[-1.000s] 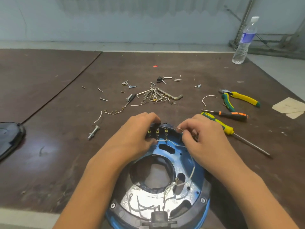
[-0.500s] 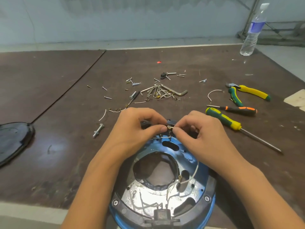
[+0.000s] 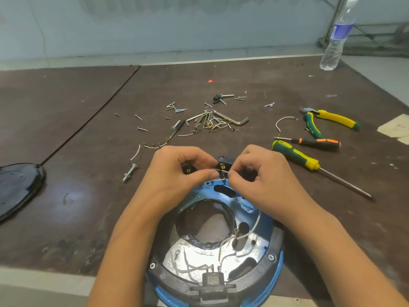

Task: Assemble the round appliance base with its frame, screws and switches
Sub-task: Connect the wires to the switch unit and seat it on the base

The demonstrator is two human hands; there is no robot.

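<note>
The round base [image 3: 279, 260] is lying open side up at the near edge of the worn dark brown table [image 3: 88, 207]. At its far rim, the left hand [image 3: 177, 173] is gripping the black switch block [image 3: 223, 162], and the right hand [image 3: 261, 176] is pinching a white wire [image 3: 218, 179] at the terminals. Loose screws [image 3: 177, 109] are lying beyond, with a screwdriver [image 3: 296, 155] and pliers [image 3: 327, 120] to the right. A water bottle [image 3: 336, 38] is standing near the far right corner before a pale wall [image 3: 177, 25].

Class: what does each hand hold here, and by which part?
Left hand grips the black switch block, by its near side, at the far rim of the blue base. Right hand pinches the white wire by its end at the switch terminals.
</note>
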